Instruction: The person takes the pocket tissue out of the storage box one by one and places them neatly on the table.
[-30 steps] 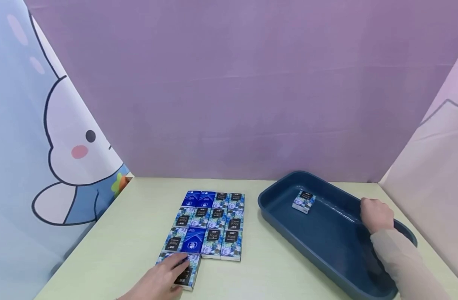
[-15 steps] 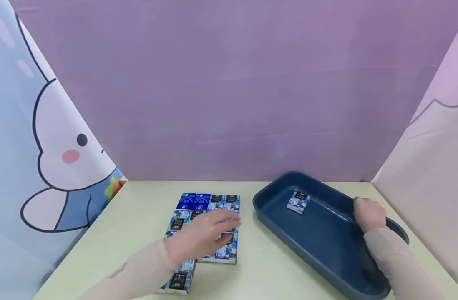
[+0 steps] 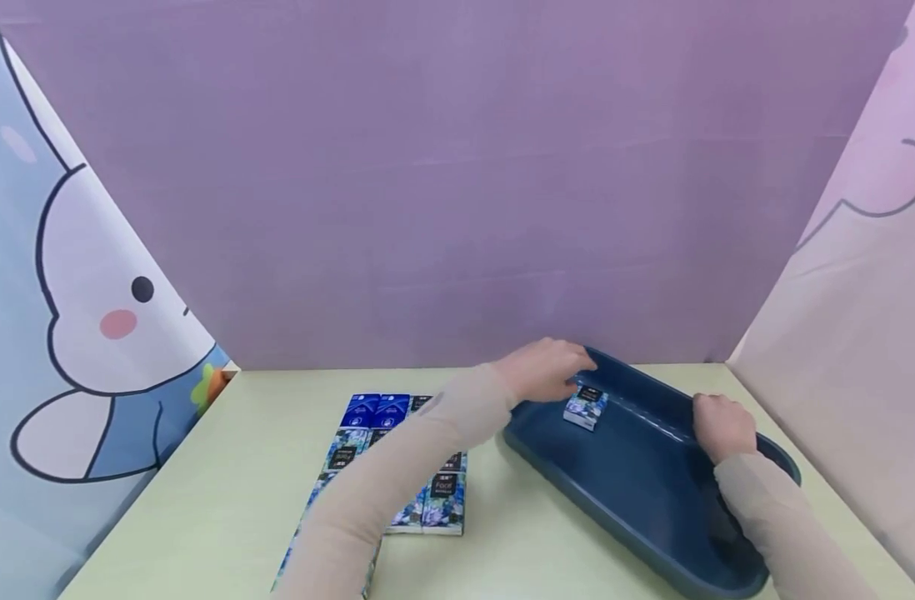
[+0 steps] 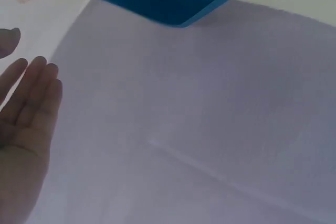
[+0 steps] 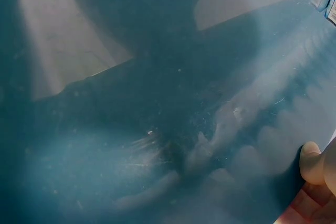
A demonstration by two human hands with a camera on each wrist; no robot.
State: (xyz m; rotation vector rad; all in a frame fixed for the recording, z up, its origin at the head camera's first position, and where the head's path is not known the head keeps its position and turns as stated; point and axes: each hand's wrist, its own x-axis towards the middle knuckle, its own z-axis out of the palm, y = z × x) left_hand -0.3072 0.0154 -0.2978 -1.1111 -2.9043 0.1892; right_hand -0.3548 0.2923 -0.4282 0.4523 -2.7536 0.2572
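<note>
My left hand [image 3: 543, 371] hovers at the far left corner of a dark blue tray [image 3: 637, 508]. In the left wrist view its fingers are straight and apart from the thumb, holding nothing. Just right of that hand, a small floral tissue pack [image 3: 586, 407] lies inside the tray. My right hand [image 3: 723, 427] grips the tray's far right rim, the thumb [image 5: 312, 161] pressed over the inner wall in the right wrist view. Tissue packs [image 3: 444, 500], some floral and some plain blue, lie in rows on the table, partly hidden by my left sleeve.
A pale green tabletop [image 3: 202, 500] carries both tray and packs. Behind it rises a purple backdrop [image 3: 427, 208]. Printed cloth walls flank both sides, the left one [image 3: 120, 267] with a cartoon animal.
My left hand has gone from a front tissue pack, across the rows, to the tray's far left corner. The right hand keeps its grip on the rim. The head view has shifted slightly.
</note>
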